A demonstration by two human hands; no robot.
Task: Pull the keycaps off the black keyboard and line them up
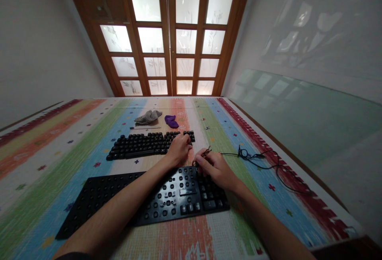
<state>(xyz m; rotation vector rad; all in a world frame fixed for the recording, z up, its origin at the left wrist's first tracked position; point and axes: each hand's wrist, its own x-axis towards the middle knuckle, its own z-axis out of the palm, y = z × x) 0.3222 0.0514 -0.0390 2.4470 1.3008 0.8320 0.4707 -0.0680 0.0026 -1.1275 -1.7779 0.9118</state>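
A black keyboard [174, 190] lies slightly slanted on the table, bare of keycaps over most of its face. Keycaps remain on its right-hand block and at part of its front edge. Behind it, loose black keycaps [140, 144] are set out in keyboard-like rows. My left hand [179, 149] is at the right end of those rows, fingers curled together; what they hold, if anything, is hidden. Above the keyboard's back right edge, my right hand [216, 168] grips a thin dark tool [206, 152] with a narrow tip pointing up; its exact kind is unclear.
A crumpled grey cloth [148, 117] lies behind the keycap rows, beside a purple cloth [171, 121]. A black cable [262, 156] trails in loops on the right. The striped tablecloth [209, 236] covers the table, with a wall at the right and wooden glazed doors [170, 33] beyond.
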